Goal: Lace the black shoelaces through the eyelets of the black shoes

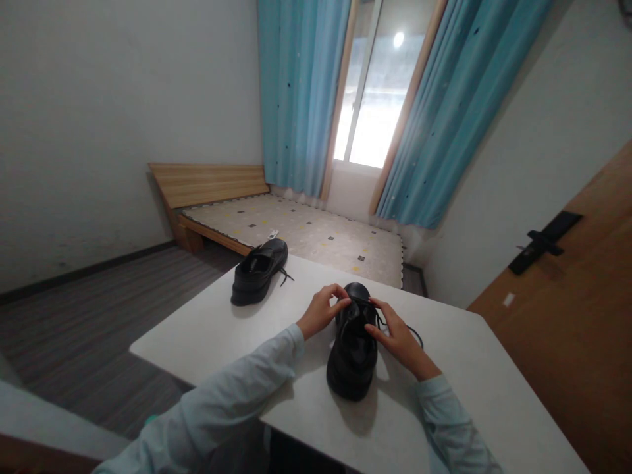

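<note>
A black lace-up shoe [351,368] stands on the white table in front of me, its heel toward me and its toe pointing away. At the left edge of its lacing, my left hand [323,311] has thumb and forefinger closed on the shoe. My right hand [399,337] grips the right side of the lacing, the thumb at the tongue and the fingers along the outside. A loose black shoelace [417,332] trails out on the right, partly behind my right hand. Exactly what lies between the left fingertips is too small to make out.
Another black shoe [259,273] stands at the white table's [207,336] far left edge, its lace hanging loose. Beyond are a low bed [316,230] with a patterned mattress, blue curtains [301,92] and a window. A wooden door [567,316] is at right.
</note>
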The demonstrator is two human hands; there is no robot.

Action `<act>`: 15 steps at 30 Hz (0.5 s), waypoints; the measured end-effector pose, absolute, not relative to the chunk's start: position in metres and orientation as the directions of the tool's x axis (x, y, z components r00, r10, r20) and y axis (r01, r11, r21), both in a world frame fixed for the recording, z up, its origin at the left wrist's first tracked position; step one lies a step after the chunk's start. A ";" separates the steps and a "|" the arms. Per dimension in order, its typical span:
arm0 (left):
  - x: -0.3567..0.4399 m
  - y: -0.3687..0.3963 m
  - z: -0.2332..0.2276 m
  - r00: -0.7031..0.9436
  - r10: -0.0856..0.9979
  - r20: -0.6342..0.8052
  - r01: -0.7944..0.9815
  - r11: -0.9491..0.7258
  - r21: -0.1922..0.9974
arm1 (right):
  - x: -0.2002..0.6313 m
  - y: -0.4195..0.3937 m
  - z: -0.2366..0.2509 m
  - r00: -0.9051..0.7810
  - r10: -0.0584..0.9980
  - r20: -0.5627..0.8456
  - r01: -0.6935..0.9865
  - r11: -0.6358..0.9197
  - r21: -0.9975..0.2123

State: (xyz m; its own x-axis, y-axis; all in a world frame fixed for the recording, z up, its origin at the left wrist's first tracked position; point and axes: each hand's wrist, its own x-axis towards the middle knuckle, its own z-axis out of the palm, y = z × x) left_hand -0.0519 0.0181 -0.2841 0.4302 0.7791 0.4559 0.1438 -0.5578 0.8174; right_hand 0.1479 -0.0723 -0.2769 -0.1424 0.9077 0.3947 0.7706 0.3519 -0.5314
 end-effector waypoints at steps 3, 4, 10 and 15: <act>-0.051 0.017 -0.284 0.431 0.769 0.472 0.115 -0.565 0.817 | 0.148 -0.073 -0.277 -0.139 0.909 0.394 0.769 0.349 -0.535; -0.051 0.017 -0.283 0.428 0.769 0.475 0.104 -0.564 0.819 | 0.148 -0.073 -0.277 -0.138 0.907 0.397 0.769 0.351 -0.535; -0.051 0.016 -0.280 0.442 0.756 0.483 0.070 -0.566 0.821 | 0.148 -0.072 -0.277 -0.139 0.905 0.401 0.768 0.354 -0.533; -0.053 0.016 -0.278 0.445 0.756 0.479 0.046 -0.554 0.831 | 0.149 -0.072 -0.278 -0.136 0.912 0.387 0.773 0.342 -0.535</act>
